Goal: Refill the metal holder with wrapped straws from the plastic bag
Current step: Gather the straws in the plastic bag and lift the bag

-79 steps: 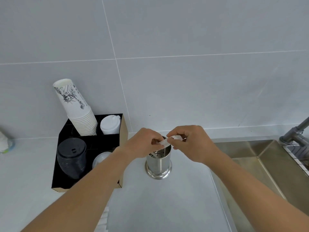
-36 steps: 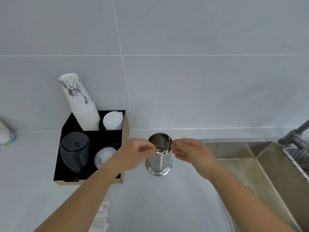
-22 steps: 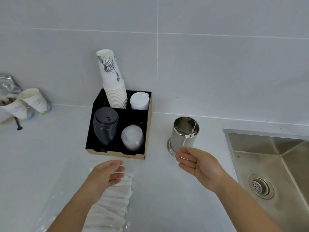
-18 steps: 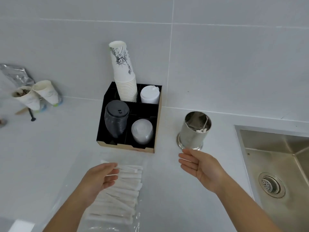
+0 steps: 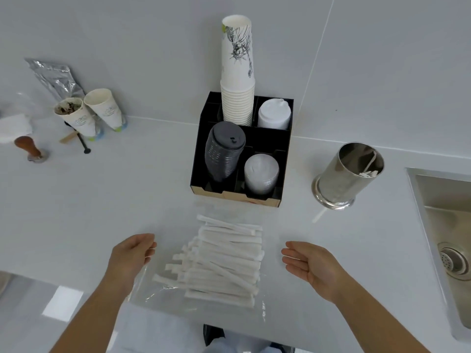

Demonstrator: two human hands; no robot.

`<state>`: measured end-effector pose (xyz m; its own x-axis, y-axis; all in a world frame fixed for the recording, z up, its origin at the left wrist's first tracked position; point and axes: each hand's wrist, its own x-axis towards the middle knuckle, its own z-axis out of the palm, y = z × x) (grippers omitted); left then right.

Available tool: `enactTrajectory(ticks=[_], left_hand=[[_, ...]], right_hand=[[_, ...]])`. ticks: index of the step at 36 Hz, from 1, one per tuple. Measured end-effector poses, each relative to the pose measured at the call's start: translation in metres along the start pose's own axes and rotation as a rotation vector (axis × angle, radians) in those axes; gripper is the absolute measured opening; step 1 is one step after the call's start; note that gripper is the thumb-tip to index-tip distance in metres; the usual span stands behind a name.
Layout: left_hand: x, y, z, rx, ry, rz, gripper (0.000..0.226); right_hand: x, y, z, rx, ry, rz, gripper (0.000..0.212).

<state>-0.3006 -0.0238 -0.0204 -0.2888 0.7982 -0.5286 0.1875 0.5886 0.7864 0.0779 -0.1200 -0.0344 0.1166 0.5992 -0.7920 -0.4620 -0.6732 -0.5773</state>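
A clear plastic bag (image 5: 153,291) lies flat on the white counter near its front edge, with a pile of white wrapped straws (image 5: 224,261) in it. My left hand (image 5: 132,256) hovers at the bag's left side, fingers loosely curled and holding nothing. Right of the pile, my right hand (image 5: 308,263) is open, palm turned inward. The shiny metal holder (image 5: 344,174) stands at the back right with a few wrapped straws showing inside. One loose straw (image 5: 318,216) lies on the counter at its base.
A black cup organiser (image 5: 277,197) with stacked paper cups and lids stands behind the bag. Two used paper cups (image 5: 86,115), a foil pouch and a wooden-handled tamper (image 5: 28,149) are at the back left. A steel sink (image 5: 443,225) lies to the right.
Both hands have left the holder and come down to either side of the bag of straws. My view has tilted down and left, so the holder now sits at the right.
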Motion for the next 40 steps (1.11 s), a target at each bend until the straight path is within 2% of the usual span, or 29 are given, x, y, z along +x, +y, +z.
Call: enactTrajectory(ticks=[3,8,12,16,19,22,27,33,40], left_hand=[[0.012,-0.004,-0.008,0.028,0.006,0.031,0.005],[0.031,-0.014,-0.018,0.097,0.031,0.036,0.013],[0.044,-0.018,-0.020,0.191,-0.023,-0.004,0.025],[0.051,-0.021,-0.016,0.280,-0.102,-0.009,0.024],[0.054,-0.024,-0.015,0.348,-0.122,0.015,0.020],[0.056,-0.025,-0.013,0.393,-0.155,0.050,0.028],[0.053,-0.024,-0.010,0.465,-0.158,0.161,0.025],[0.041,-0.028,-0.003,0.356,-0.244,0.217,0.015],[0.008,-0.039,0.032,0.225,-0.332,0.154,0.017]], right_hand=[[0.000,0.011,0.014,-0.037,0.035,0.003,0.020],[-0.005,0.029,0.036,-0.130,0.075,-0.022,0.016],[-0.005,0.040,0.052,-0.246,0.101,-0.043,0.016],[0.001,0.050,0.065,-0.313,0.167,-0.077,0.005],[0.010,0.055,0.076,-0.396,0.257,-0.105,0.011],[0.017,0.062,0.084,-0.510,0.330,-0.140,0.016],[0.019,0.071,0.085,-0.663,0.389,-0.252,0.019],[0.011,0.079,0.067,-0.667,0.425,-0.363,0.020],[-0.003,0.078,0.016,-0.698,0.481,-0.419,0.022]])
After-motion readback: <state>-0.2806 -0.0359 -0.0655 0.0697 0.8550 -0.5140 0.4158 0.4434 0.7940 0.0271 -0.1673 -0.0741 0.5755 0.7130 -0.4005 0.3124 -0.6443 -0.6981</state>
